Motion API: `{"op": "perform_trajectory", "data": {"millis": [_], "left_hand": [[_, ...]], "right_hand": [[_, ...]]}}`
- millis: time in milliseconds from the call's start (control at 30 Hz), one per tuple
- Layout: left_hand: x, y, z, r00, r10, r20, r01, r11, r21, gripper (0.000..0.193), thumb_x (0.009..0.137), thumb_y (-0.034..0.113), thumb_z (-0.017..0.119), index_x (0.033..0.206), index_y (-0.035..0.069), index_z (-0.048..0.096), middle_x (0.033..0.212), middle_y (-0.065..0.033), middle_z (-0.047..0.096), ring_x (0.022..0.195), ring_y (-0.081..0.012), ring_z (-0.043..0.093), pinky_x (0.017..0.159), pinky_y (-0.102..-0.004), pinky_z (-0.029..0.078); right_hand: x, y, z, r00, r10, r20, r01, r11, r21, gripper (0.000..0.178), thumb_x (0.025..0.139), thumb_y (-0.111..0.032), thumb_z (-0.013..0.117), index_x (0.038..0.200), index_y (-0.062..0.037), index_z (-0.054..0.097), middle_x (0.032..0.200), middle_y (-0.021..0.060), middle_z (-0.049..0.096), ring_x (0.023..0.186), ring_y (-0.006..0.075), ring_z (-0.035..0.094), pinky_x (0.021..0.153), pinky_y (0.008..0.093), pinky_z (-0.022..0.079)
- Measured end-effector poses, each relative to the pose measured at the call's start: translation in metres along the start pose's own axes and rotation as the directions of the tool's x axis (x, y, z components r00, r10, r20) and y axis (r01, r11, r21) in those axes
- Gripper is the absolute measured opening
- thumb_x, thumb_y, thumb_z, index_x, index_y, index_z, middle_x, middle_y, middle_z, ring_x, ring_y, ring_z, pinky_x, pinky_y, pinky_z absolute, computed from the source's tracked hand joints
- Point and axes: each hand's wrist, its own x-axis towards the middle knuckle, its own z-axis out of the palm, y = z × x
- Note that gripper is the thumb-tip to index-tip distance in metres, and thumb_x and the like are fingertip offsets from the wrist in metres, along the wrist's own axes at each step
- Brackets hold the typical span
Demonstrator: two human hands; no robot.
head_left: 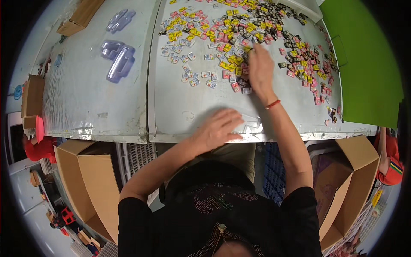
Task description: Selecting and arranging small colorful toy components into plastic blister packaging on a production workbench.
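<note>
My right hand [260, 70] reaches over a spread of small wrapped pieces, its fingers bunched and pointing down among them. Their tips are partly hidden, so what they pinch cannot be made out. Close beside it lie yellow pieces [231, 67], pink pieces [235, 87] and black pieces [242, 82]. White-and-blue pieces [194, 82] are scattered to its left. Near the table's front edge, my left hand [218, 128] is open, palm down, with fingers stretched and thumb apart. At its fingertips a clear plastic tray [253, 123] lies on the tabletop, faintly visible.
Two clear moulded plastic trays [120, 62] [120, 20] rest on the left table. A seam [150, 85] divides the tabletops. Open cardboard boxes [96, 180] [349, 184] stand below the front edge on both sides. A green panel [364, 64] borders the right side.
</note>
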Motion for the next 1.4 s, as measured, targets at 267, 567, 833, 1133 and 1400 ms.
{"op": "perform_trajectory", "data": {"millis": [267,567,833,1133,1400], "left_hand": [[0.008,-0.099,-0.030,0.995,-0.025,-0.095,0.057,0.936,0.347,0.025,0.075,0.007,0.073,0.099,0.004,0.067,0.113,-0.0098,0.063,0.109,-0.0298,0.058,0.098,-0.0399,0.045],[0.049,-0.057,-0.011,0.989,-0.135,-0.051,0.142,0.979,0.148,0.020,0.074,0.004,0.073,0.093,0.002,0.066,0.101,-0.0104,0.062,0.094,-0.0274,0.062,0.077,-0.0362,0.052],[0.039,-0.065,-0.010,0.989,-0.147,-0.029,0.149,0.984,0.095,0.020,0.075,0.003,0.072,0.094,0.000,0.065,0.100,-0.0099,0.060,0.091,-0.0282,0.061,0.078,-0.0362,0.052],[0.055,-0.083,-0.006,0.996,-0.080,-0.026,0.080,0.997,-0.009,0.022,0.079,0.005,0.071,0.100,0.002,0.066,0.105,-0.0108,0.065,0.095,-0.0284,0.063,0.081,-0.0349,0.053],[0.071,-0.084,-0.001,0.997,0.051,0.058,-0.050,0.999,-0.005,0.029,0.080,0.010,0.071,0.106,0.002,0.064,0.108,-0.0110,0.066,0.098,-0.0293,0.063,0.086,-0.0362,0.051]], "right_hand": [[-0.054,0.022,-0.073,0.999,0.037,-0.023,-0.036,0.999,0.028,0.026,0.095,-0.013,0.058,0.117,-0.0011,0.062,0.114,0.0152,0.064,0.101,0.0280,0.061,0.089,0.0336,0.047],[-0.063,-0.023,-0.051,0.942,-0.315,0.120,0.315,0.949,0.021,0.024,0.080,-0.006,0.069,0.103,-0.0061,0.067,0.099,0.0077,0.066,0.091,0.0269,0.059,0.082,0.0374,0.045],[-0.055,-0.028,-0.042,0.914,-0.355,0.197,0.392,0.898,-0.200,0.023,0.078,-0.012,0.071,0.101,-0.0082,0.068,0.101,0.0059,0.068,0.094,0.0250,0.060,0.085,0.0367,0.044],[-0.100,-0.023,-0.081,0.977,0.134,0.165,-0.132,0.991,-0.022,0.014,0.080,-0.007,0.071,0.092,-0.0020,0.067,0.089,0.0121,0.067,0.085,0.0295,0.062,0.075,0.0366,0.050],[-0.095,-0.019,-0.068,0.995,0.092,0.047,-0.089,0.994,-0.060,0.012,0.081,-0.008,0.070,0.091,-0.0017,0.066,0.087,0.0125,0.066,0.083,0.0311,0.061,0.074,0.0380,0.049]]}}
